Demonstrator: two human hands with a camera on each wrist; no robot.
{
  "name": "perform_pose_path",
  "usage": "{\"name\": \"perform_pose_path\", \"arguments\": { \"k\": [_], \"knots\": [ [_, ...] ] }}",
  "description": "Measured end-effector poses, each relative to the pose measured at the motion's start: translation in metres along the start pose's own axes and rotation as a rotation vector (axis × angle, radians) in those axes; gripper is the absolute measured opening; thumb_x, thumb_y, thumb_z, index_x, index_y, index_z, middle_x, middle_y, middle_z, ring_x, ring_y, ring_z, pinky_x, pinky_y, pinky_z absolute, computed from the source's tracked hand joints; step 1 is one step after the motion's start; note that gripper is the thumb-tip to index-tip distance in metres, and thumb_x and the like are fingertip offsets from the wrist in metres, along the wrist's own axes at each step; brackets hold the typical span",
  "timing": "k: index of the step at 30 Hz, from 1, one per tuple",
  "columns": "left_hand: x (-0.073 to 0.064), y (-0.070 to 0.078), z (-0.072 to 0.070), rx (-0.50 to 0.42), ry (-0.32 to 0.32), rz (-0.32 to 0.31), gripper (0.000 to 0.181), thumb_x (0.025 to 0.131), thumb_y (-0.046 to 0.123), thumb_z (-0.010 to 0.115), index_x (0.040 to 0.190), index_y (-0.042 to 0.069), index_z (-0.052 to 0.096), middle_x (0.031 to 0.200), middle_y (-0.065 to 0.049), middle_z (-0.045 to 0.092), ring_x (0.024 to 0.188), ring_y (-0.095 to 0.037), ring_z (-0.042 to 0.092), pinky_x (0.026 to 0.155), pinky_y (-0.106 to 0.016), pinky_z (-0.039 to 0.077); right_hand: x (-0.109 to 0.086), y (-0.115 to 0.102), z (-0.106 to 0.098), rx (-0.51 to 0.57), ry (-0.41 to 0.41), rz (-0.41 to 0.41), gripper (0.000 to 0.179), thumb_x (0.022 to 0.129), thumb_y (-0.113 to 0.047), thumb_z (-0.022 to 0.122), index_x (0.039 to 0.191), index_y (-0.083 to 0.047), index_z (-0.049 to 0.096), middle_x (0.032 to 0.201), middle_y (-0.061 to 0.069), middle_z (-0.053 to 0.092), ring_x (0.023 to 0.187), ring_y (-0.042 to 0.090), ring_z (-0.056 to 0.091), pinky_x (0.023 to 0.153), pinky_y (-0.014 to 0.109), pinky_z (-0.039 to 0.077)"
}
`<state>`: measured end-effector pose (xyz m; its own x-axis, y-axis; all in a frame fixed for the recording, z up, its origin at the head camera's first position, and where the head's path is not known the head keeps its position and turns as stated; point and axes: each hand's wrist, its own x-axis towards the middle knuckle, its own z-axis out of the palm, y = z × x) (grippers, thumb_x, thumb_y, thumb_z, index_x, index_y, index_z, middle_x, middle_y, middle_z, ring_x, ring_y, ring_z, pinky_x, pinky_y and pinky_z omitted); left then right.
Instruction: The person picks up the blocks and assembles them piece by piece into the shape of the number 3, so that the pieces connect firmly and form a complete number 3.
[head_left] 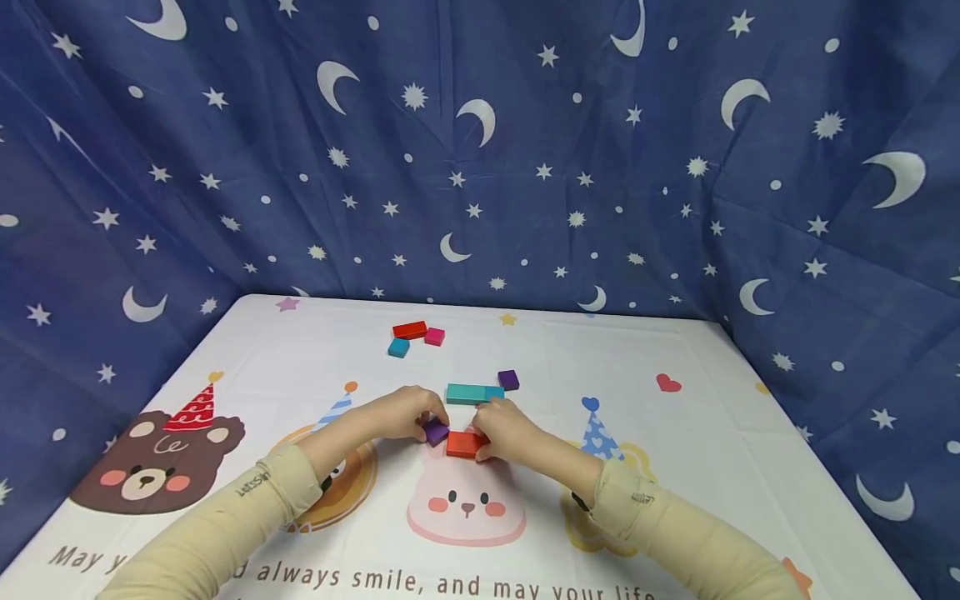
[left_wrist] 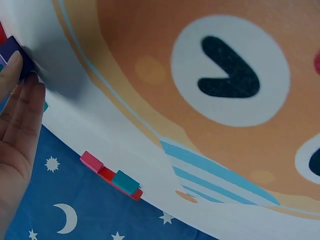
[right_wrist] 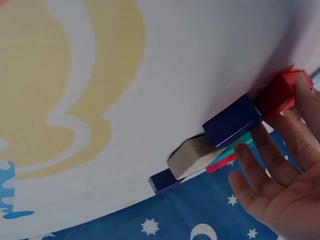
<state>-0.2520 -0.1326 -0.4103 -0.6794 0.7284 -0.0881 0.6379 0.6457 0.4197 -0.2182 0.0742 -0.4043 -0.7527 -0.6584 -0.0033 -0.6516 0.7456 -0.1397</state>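
Observation:
My left hand (head_left: 408, 412) pinches a small purple block (head_left: 436, 432) between thumb and fingers, with the same block (left_wrist: 20, 57) at the left edge of the left wrist view. Just to its right, my right hand (head_left: 504, 429) grips a red block (head_left: 462, 445) close over the tablecloth. In the right wrist view a dark blue block (right_wrist: 232, 121) stands right beside the red block (right_wrist: 282, 95), near the fingertips; the hand hides it in the head view. Behind both hands lies a long teal block (head_left: 465, 394) with a blue block (head_left: 494, 392) at its right end.
Another purple block (head_left: 508, 380) lies behind the right hand. Farther back sit a red block (head_left: 409, 330), a small blue block (head_left: 399, 347) and a pink block (head_left: 434, 337). A bare wood face (right_wrist: 192, 157) shows in the right wrist view. A starry blue curtain (head_left: 525, 242) borders the printed tablecloth (head_left: 600, 350).

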Motion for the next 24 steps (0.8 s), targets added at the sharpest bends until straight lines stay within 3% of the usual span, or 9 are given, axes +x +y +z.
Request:
{"name": "perform_pose_path", "arguments": {
  "k": [4, 8, 12, 18, 24],
  "knots": [
    [0.000, 0.003, -0.001, -0.002, -0.005, -0.012, 0.030, 0.075, -0.004, 0.074, 0.102, 0.008, 0.071, 0.091, -0.002, 0.066, 0.076, -0.013, 0.053, 0.073, -0.022, 0.047, -0.003, -0.001, 0.004, -0.066, 0.035, 0.008, 0.027, 0.067, -0.026, 0.085, 0.065, -0.009, 0.064, 0.061, -0.004, 0.054, 0.066, 0.012, 0.041, 0.064, 0.025, 0.033],
    [-0.001, 0.003, -0.001, 0.009, -0.009, -0.018, 0.031, 0.074, -0.004, 0.074, 0.102, 0.008, 0.071, 0.089, -0.002, 0.066, 0.074, -0.012, 0.051, 0.071, -0.021, 0.045, -0.004, -0.005, 0.010, -0.126, 0.052, 0.039, 0.024, 0.069, -0.026, 0.084, 0.078, -0.008, 0.070, 0.072, -0.001, 0.060, 0.072, 0.015, 0.046, 0.070, 0.029, 0.041],
    [0.000, 0.003, 0.000, 0.003, -0.020, -0.026, 0.034, 0.073, -0.003, 0.076, 0.105, 0.009, 0.071, 0.092, -0.002, 0.066, 0.075, -0.012, 0.050, 0.073, -0.022, 0.045, -0.004, -0.007, 0.013, -0.165, 0.051, 0.063, 0.027, 0.069, -0.027, 0.083, 0.081, -0.007, 0.071, 0.079, 0.001, 0.062, 0.077, 0.017, 0.049, 0.077, 0.033, 0.043],
    [0.001, 0.005, 0.000, -0.042, -0.056, -0.061, 0.041, 0.073, 0.003, 0.078, 0.112, 0.011, 0.068, 0.104, -0.004, 0.067, 0.082, -0.013, 0.052, 0.082, -0.029, 0.049, -0.006, -0.007, 0.011, -0.099, 0.046, 0.053, 0.036, 0.068, -0.032, 0.084, 0.088, -0.007, 0.069, 0.083, 0.002, 0.063, 0.079, 0.018, 0.051, 0.081, 0.039, 0.046],
    [-0.001, 0.004, 0.000, -0.022, -0.047, -0.038, 0.035, 0.075, 0.002, 0.076, 0.108, 0.009, 0.070, 0.100, -0.004, 0.067, 0.082, -0.015, 0.052, 0.079, -0.027, 0.048, -0.006, -0.005, 0.006, -0.043, 0.055, 0.047, 0.030, 0.070, -0.028, 0.083, 0.088, -0.008, 0.070, 0.085, 0.002, 0.063, 0.080, 0.017, 0.048, 0.081, 0.038, 0.045]
  ]
}}
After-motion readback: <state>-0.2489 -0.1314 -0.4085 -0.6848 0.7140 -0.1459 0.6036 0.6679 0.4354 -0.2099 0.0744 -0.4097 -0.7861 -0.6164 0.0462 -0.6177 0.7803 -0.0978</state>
